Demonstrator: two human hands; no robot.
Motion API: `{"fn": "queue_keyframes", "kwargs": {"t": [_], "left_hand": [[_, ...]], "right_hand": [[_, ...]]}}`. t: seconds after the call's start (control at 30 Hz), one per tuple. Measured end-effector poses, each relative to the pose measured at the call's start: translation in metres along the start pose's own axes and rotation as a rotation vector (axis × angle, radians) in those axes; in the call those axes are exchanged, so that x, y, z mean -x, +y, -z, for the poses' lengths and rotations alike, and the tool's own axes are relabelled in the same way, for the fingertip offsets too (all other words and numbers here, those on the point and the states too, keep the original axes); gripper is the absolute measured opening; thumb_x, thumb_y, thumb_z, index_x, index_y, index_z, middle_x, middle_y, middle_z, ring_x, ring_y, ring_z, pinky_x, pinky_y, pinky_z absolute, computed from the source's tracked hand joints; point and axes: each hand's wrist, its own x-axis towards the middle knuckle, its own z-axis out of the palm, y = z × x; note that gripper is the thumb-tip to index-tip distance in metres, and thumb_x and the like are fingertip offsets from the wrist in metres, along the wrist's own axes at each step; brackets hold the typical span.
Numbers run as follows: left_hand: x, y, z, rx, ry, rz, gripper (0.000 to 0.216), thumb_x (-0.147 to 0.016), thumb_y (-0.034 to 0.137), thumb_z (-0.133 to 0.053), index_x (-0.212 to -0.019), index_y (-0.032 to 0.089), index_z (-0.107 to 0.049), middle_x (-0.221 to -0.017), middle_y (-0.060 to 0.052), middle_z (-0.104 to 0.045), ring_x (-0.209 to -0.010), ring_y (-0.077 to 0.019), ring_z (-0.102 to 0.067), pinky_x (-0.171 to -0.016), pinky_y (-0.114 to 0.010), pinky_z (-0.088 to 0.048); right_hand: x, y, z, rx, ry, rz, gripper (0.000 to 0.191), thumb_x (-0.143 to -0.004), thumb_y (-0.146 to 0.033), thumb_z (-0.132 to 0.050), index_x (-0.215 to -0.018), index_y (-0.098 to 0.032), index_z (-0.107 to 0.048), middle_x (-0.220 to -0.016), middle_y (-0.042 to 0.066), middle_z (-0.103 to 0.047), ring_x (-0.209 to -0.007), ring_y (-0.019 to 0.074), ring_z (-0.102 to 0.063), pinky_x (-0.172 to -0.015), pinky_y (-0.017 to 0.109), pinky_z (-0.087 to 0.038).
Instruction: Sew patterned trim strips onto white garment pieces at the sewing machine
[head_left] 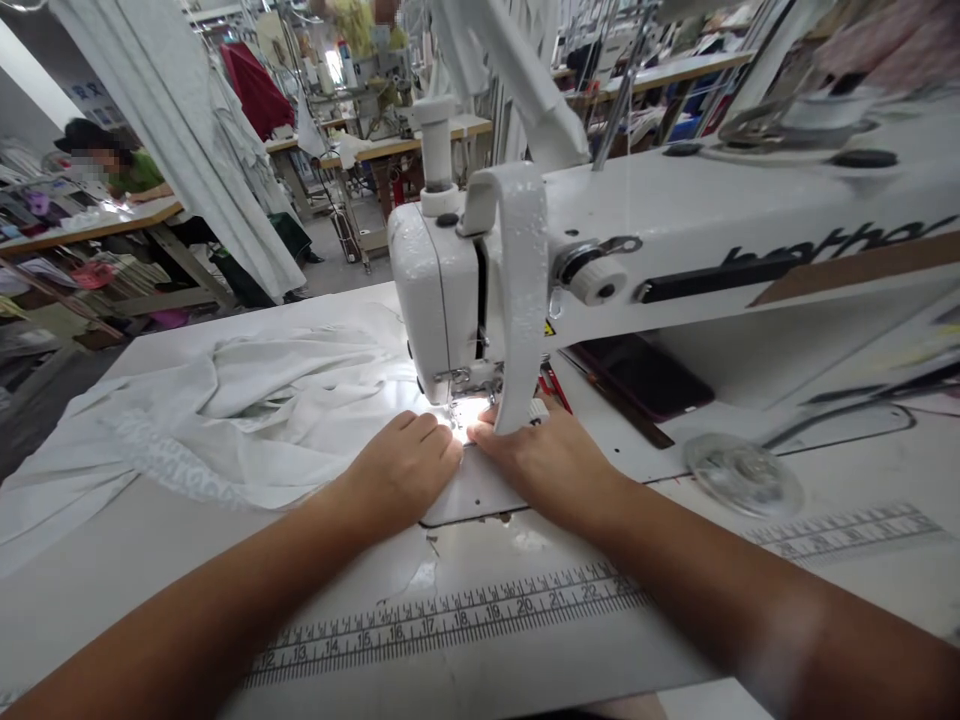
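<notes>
Closest to me, two bare forearms (217,600) reach in over the table edge, converging at the bright spot under the needle. White cloth (277,400) lies in loose folds on the table left of the machine head, its inner end running toward that spot; one border looks textured, perhaps lace. The left hand (409,468) is curled with its knuckles up beside the presser foot, the right hand (551,450) just across from it, thumb and fingers near the needle plate. Whether either one pinches the cloth I can't tell, since glare and knuckles cover the contact.

As for progress, I'd judge the sewing to be under way. No completed seam is readable from where I stand, so how much is stitched and how much remains stays uncertain; most of the visible cloth lies left of the needle.

Around them stands the white sewing machine (442,270), with a dark phone (645,375) under its arm and a clear round disc (742,475) to the right. Farther off, another person (139,172) in green bends over a separate table.
</notes>
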Motion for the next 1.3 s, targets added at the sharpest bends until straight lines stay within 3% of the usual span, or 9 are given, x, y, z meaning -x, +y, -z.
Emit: {"fn": "queue_keyframes", "kwargs": {"t": [0.23,0.47,0.63,0.93,1.07,1.3], "left_hand": [[0.003,0.010,0.007,0.023,-0.049,-0.004,0.020,-0.083,0.001,-0.041,-0.086,0.011,-0.059,-0.071,-0.005,-0.058,-0.065,-0.0177,-0.048,-0.060,-0.031,-0.040],[0.009,0.003,-0.002,0.074,-0.039,0.060,0.019,-0.083,0.002,-0.043,-0.086,0.012,-0.060,-0.073,-0.005,-0.058,-0.071,-0.0188,-0.050,-0.067,-0.033,-0.042],[0.007,-0.002,-0.008,0.055,-0.026,0.113,0.020,-0.080,0.000,-0.045,-0.073,0.015,-0.057,-0.070,-0.005,-0.055,-0.068,-0.0183,-0.048,-0.064,-0.032,-0.041],[0.006,-0.003,-0.017,0.048,-0.107,0.276,0.022,-0.083,0.002,-0.045,-0.092,0.012,-0.062,-0.081,-0.008,-0.061,-0.077,-0.0218,-0.052,-0.071,-0.039,-0.042],[0.007,-0.002,-0.018,0.004,-0.131,0.299,0.024,-0.085,0.002,-0.042,-0.093,0.012,-0.063,-0.079,-0.009,-0.059,-0.077,-0.0226,-0.051,-0.071,-0.040,-0.042],[0.008,-0.002,-0.016,0.052,-0.163,0.319,0.027,-0.088,0.005,-0.041,-0.102,0.011,-0.062,-0.087,-0.009,-0.062,-0.086,-0.0240,-0.054,-0.077,-0.041,-0.043]], "right_hand": [[0.008,-0.001,0.007,-0.022,-0.022,0.059,0.023,-0.075,0.001,-0.048,-0.071,-0.017,-0.061,-0.070,0.004,-0.061,-0.064,0.0166,-0.047,-0.059,0.031,-0.029],[0.011,0.001,0.008,-0.068,-0.110,0.074,0.032,-0.082,0.000,-0.048,-0.104,-0.014,-0.067,-0.091,0.009,-0.070,-0.083,0.0227,-0.059,-0.072,0.034,-0.042],[0.011,0.007,-0.004,0.003,-0.056,0.015,0.043,-0.081,-0.001,-0.053,-0.120,-0.013,-0.063,-0.096,0.012,-0.072,-0.092,0.0263,-0.061,-0.081,0.038,-0.045],[0.007,0.016,-0.015,-0.091,-0.067,-0.065,0.031,-0.084,-0.012,-0.052,-0.107,-0.022,-0.071,-0.081,0.010,-0.069,-0.083,0.0262,-0.059,-0.077,0.042,-0.047],[0.013,0.014,-0.015,-0.138,-0.024,-0.126,0.031,-0.090,-0.017,-0.047,-0.108,-0.027,-0.070,-0.081,0.010,-0.068,-0.088,0.0281,-0.059,-0.077,0.044,-0.049],[0.005,0.015,-0.008,-0.155,-0.121,-0.099,0.032,-0.089,-0.013,-0.049,-0.115,-0.019,-0.067,-0.087,0.011,-0.068,-0.091,0.0269,-0.059,-0.081,0.041,-0.047]]}}
